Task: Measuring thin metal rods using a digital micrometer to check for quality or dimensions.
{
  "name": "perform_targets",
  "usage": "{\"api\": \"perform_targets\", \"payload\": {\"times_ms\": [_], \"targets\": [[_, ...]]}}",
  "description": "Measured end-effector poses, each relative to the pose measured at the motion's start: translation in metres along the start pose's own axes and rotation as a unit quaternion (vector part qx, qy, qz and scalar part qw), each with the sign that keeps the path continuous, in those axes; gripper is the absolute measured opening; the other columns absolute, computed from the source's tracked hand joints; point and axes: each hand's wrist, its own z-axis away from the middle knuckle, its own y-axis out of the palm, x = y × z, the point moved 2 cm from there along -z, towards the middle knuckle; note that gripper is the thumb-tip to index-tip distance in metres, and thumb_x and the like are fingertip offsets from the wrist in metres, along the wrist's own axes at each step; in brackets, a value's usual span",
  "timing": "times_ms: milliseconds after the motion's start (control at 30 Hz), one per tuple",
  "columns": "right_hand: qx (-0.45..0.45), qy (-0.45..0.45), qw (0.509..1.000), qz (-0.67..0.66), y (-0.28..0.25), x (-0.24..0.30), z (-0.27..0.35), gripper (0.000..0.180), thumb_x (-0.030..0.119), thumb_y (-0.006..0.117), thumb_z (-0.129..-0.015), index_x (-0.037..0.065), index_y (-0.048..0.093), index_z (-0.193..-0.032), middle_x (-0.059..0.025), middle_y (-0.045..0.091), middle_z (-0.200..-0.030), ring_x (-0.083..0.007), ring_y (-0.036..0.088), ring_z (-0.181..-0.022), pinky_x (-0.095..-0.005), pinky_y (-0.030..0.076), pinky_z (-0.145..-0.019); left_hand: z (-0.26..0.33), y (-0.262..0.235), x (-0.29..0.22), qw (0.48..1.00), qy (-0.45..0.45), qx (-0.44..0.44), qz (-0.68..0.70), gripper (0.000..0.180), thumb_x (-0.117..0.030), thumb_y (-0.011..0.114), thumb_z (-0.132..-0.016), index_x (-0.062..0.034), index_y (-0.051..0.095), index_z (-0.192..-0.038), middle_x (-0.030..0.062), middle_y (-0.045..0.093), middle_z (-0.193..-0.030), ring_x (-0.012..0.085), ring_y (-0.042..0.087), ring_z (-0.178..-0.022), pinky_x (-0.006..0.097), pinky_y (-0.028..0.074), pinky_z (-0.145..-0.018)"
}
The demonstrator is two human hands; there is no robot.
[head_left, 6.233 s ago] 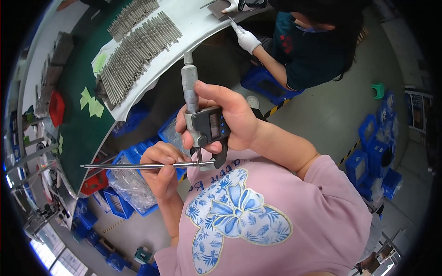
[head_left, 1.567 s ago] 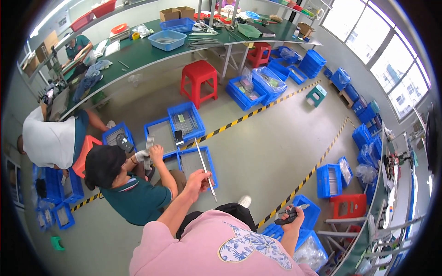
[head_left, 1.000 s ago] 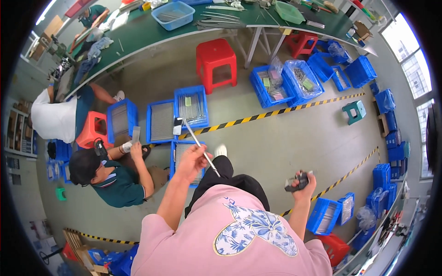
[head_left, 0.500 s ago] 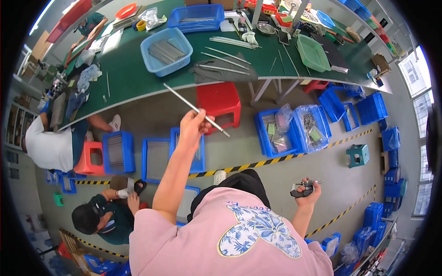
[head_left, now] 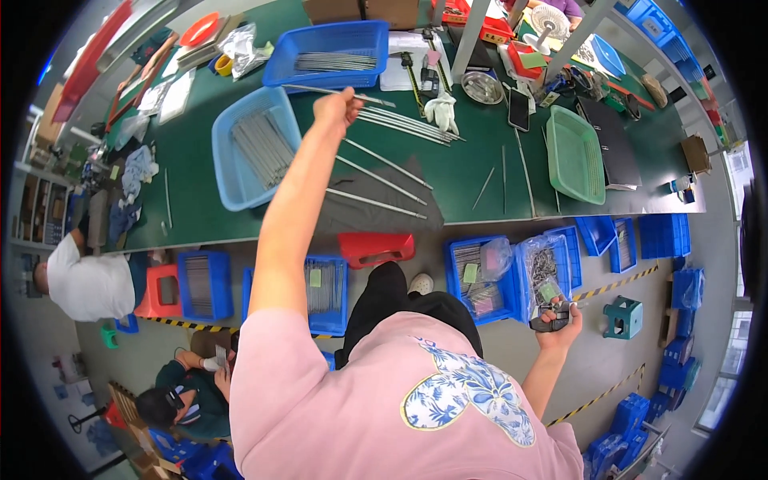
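Observation:
My left hand (head_left: 338,110) reaches out over the green table, its fingers closed on a thin metal rod (head_left: 308,88). The rod lies roughly level, close to the near rim of a blue basket (head_left: 276,74) with several rods in it. Just to the right, a row of rods (head_left: 404,126) rests on the table. Nearer, several rods lie on and beside a grey cloth (head_left: 352,212). A light blue basin (head_left: 226,164) full of rods stands left of my forearm. Low at my right side, my right hand (head_left: 565,330) grips a dark micrometer (head_left: 547,322).
A red stool (head_left: 376,248) sits under the table edge. Blue crates (head_left: 480,318) of parts stand on the floor beside a green stool (head_left: 622,318). A green tray (head_left: 558,160), gloves (head_left: 442,112) and a phone (head_left: 518,110) lie on the table. Co-workers (head_left: 188,404) sit at left.
I have moved up to the table. My left hand has carried the rod forward from in front of the table edge to beside the blue basket. The micrometer stays in my right hand.

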Motion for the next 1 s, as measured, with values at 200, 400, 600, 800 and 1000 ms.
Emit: {"api": "perform_targets", "payload": {"times_ms": [200, 400, 600, 800, 1000], "targets": [[-0.103, -0.04, 0.993, -0.03, -0.006, -0.006, 0.01, 0.03, 0.026, 0.043, -0.072, 0.004, 0.045, -0.092, -0.009, 0.051, -0.079, -0.0154, 0.04, -0.046, -0.0249, 0.033, -0.04, -0.15, 0.003, -0.015, 0.992, -0.052, -0.113, 0.021, 0.009, -0.004, 0.046, -0.078, 0.0035, 0.05, -0.081, 0.012, 0.058, -0.065, 0.0136, 0.053, -0.048, 0.02, 0.036, -0.034], [-0.249, -0.075, 0.964, -0.05, 0.0, -0.024, 0.032, 0.031, 0.026, 0.04, -0.073, 0.002, 0.045, -0.092, -0.01, 0.051, -0.08, -0.0159, 0.041, -0.045, -0.0245, 0.034, -0.04, -0.223, -0.013, -0.002, 0.975, -0.107, -0.181, -0.07, 0.013, -0.007, 0.044, -0.079, 0.0051, 0.048, -0.08, 0.0143, 0.057, -0.065, 0.017, 0.053, -0.046, 0.024, 0.042, -0.037], [-0.213, -0.083, 0.972, -0.047, 0.034, -0.035, 0.013, 0.031, 0.027, 0.042, -0.075, 0.002, 0.044, -0.093, -0.011, 0.049, -0.08, -0.0165, 0.04, -0.047, -0.0261, 0.034, -0.041, -0.118, 0.002, 0.028, 0.964, 0.062, -0.049, -0.253, 0.013, -0.011, 0.05, -0.069, -0.0001, 0.053, -0.062, 0.0069, 0.05, -0.053, 0.0146, 0.045, -0.04, 0.027, 0.042, -0.036], [-0.142, -0.002, 0.989, -0.043, 0.065, -0.046, -0.024, 0.03, 0.024, 0.045, -0.072, 0.002, 0.043, -0.093, -0.0113, 0.049, -0.081, -0.0168, 0.042, -0.048, -0.0268, 0.035, -0.044, -0.072, 0.034, 0.139, 0.919, -0.327, 0.082, -0.203, 0.022, -0.018, 0.05, -0.076, 0.0027, 0.049, -0.083, 0.0164, 0.06, -0.076, 0.0204, 0.059, -0.059, 0.027, 0.048, -0.044], [-0.052, 0.027, 0.997, -0.044, 0.045, -0.031, -0.032, 0.033, 0.025, 0.045, -0.072, 0.002, 0.044, -0.095, -0.0108, 0.05, -0.082, -0.0168, 0.044, -0.051, -0.0267, 0.034, -0.046, -0.081, 0.043, 0.163, 0.919, -0.335, -0.002, -0.206, 0.022, -0.016, 0.049, -0.077, 0.0031, 0.046, -0.088, 0.018, 0.059, -0.082, 0.025, 0.06, -0.067, 0.031, 0.05, -0.054]]}}
